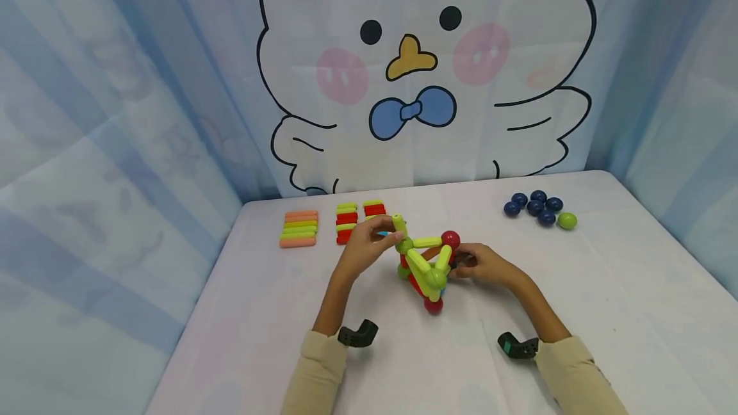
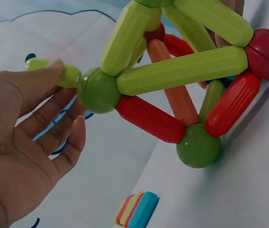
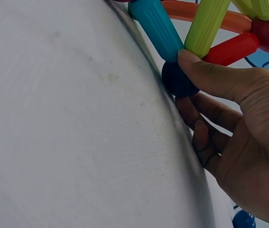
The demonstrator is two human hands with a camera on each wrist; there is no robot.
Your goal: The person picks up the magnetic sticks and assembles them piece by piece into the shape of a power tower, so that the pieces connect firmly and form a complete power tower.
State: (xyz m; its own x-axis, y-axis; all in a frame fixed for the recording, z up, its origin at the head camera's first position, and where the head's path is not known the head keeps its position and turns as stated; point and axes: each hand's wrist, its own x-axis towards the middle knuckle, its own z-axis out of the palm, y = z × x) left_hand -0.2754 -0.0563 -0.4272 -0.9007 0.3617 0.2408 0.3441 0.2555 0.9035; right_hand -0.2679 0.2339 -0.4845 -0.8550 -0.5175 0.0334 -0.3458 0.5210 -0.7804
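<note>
A frame of ribbed rods and balls [image 1: 419,262], like a magnetic building set, stands on the table between both hands. My left hand [image 1: 364,247] pinches a yellow-green rod [image 2: 69,76] between thumb and fingers. That rod's end meets a green ball [image 2: 98,90] at an upper corner of the frame. Low on the other side, my right hand [image 1: 487,265] holds a dark blue ball [image 3: 177,80] with thumb and fingers. A blue rod [image 3: 158,31] and a yellow-green one join at that ball. Red balls [image 2: 267,53] sit at other corners.
At the back left lie a row of orange and yellow-green rods [image 1: 298,229] and stacks of red and yellow-green rods [image 1: 346,218]. Several dark blue balls [image 1: 535,207] and one green ball [image 1: 567,221] rest at the back right. A printed curtain [image 1: 415,146] hangs behind the table.
</note>
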